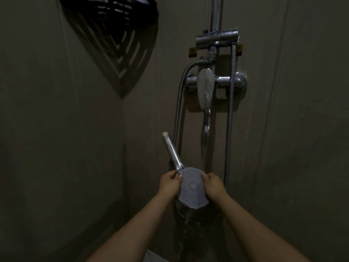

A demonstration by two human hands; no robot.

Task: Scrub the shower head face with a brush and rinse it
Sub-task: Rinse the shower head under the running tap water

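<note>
I hold a chrome shower head [191, 186] low in the middle, its round grey nozzle face turned up toward me and its handle [171, 150] pointing up and left, detached from any hose. My left hand [170, 183] grips the left rim near the neck. My right hand [213, 186] grips the right rim. A stream of water [204, 137] falls from the tap spout onto the head's far right edge and runs off below it. No brush is in view.
A chrome mixer tap [217, 81] with a long lever is fixed on the wall ahead, under a vertical riser pipe [216, 14]. Two metal hoses [230, 110] hang beside it. A dark slotted corner shelf [113, 14] sits at the upper left. Beige walls close in.
</note>
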